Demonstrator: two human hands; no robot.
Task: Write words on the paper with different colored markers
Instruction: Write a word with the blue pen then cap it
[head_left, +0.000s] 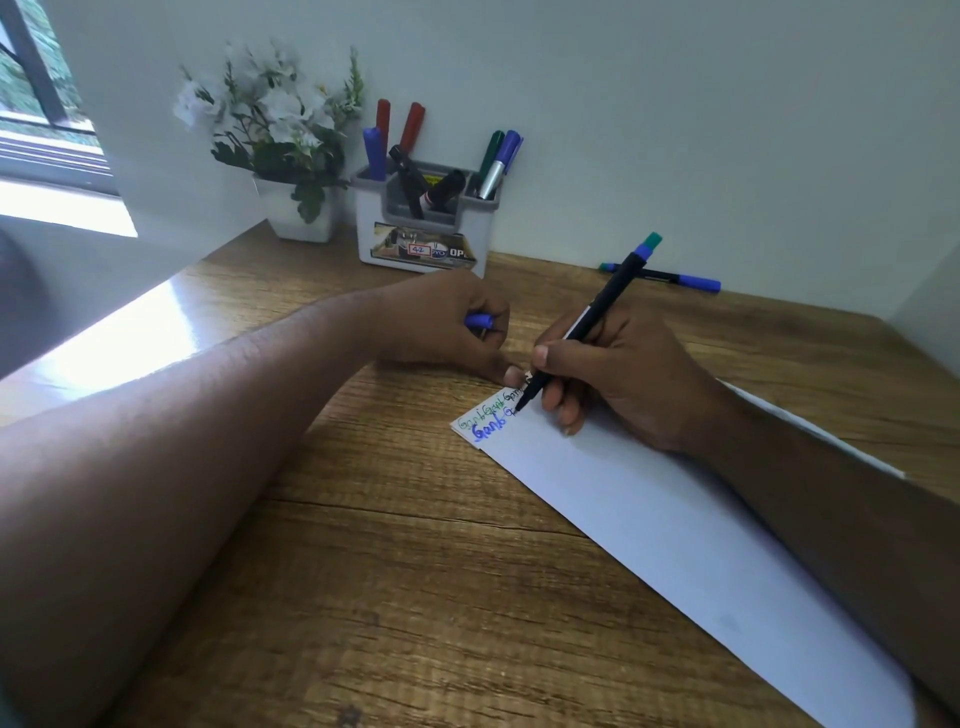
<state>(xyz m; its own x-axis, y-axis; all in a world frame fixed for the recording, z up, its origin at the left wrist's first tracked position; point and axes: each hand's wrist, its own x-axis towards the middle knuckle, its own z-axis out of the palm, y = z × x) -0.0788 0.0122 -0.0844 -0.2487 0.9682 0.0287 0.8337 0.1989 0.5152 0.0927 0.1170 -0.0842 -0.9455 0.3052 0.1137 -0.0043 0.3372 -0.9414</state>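
A white sheet of paper (670, 514) lies slanted on the wooden desk, with blue and green words near its far corner. My right hand (618, 379) grips a black marker (587, 322) whose top end is blue and green; its tip touches the paper beside the writing. My left hand (447, 322) holds a blue marker cap (479, 320) in curled fingers, and one finger presses the paper's far corner. My right forearm lies across the sheet and hides its right edge.
A white and grey holder (423, 228) with several markers stands at the back by the wall. A white pot of artificial flowers (298, 208) stands to its left. Another black marker with a blue cap (670, 278) lies at the back right. The wooden desk (363, 571) meets a window at the left.
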